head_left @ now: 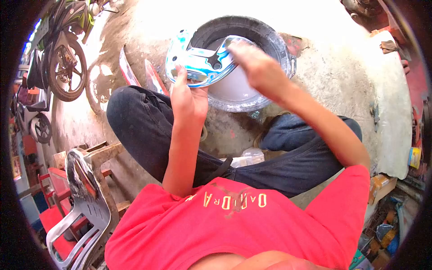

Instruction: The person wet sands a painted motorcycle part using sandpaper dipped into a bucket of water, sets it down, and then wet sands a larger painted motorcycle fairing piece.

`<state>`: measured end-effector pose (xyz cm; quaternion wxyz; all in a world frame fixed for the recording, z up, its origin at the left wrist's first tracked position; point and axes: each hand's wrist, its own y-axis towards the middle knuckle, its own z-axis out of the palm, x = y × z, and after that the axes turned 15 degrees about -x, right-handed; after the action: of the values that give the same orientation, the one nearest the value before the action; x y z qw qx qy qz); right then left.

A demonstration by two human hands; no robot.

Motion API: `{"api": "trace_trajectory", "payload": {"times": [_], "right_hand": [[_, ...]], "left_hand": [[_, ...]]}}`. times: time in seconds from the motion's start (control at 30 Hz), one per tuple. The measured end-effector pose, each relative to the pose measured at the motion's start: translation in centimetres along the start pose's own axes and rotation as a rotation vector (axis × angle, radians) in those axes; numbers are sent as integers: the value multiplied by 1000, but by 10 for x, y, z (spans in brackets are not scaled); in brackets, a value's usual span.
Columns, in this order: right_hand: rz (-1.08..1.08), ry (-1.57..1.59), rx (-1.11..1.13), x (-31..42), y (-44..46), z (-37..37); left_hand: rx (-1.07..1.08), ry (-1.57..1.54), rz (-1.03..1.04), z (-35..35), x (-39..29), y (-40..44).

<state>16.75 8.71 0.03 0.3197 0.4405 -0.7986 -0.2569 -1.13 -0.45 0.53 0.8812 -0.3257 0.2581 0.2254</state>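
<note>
My left hand [187, 96] grips the lower left edge of a curved plastic motorcycle body panel [198, 58], with its thumb on the face. The panel is white with blue streaks, a dark patch and round holes. My right hand [258, 67] is at the panel's upper right arm, its fingers bent toward the surface and blurred. Whether it holds anything cannot be made out. Below the panel stands a round black tub [281, 54] with cloudy, greyish liquid in it.
Two red-and-white pointed panels [155, 76] lie left of the tub. A motorcycle [65, 58] is parked at the upper left. A grey plastic chair [85, 207] stands at the lower left. Boxes and clutter [382, 189] line the right side.
</note>
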Motion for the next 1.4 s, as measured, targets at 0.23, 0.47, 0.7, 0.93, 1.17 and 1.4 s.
{"api": "trace_trajectory", "payload": {"times": [0.23, 0.47, 0.7, 0.93, 1.17, 1.4], "right_hand": [[66, 4, -42, -31, 2, 0], [938, 174, -65, -126, -9, 7], [1313, 519, 205, -151, -34, 43], [1383, 617, 171, -175, -106, 134], [1267, 501, 306, -184, -204, 244], [1322, 74, 508, -173, -210, 244]], "left_hand": [[13, -21, 0, -2, 1, 0], [49, -36, 12, -5, -2, 5], [-89, -15, 46, -2, 3, 10], [-180, -50, 84, -4, 7, 16], [-119, -25, 59, -15, 11, 22], [-119, 12, 65, -17, 16, 27]]}}
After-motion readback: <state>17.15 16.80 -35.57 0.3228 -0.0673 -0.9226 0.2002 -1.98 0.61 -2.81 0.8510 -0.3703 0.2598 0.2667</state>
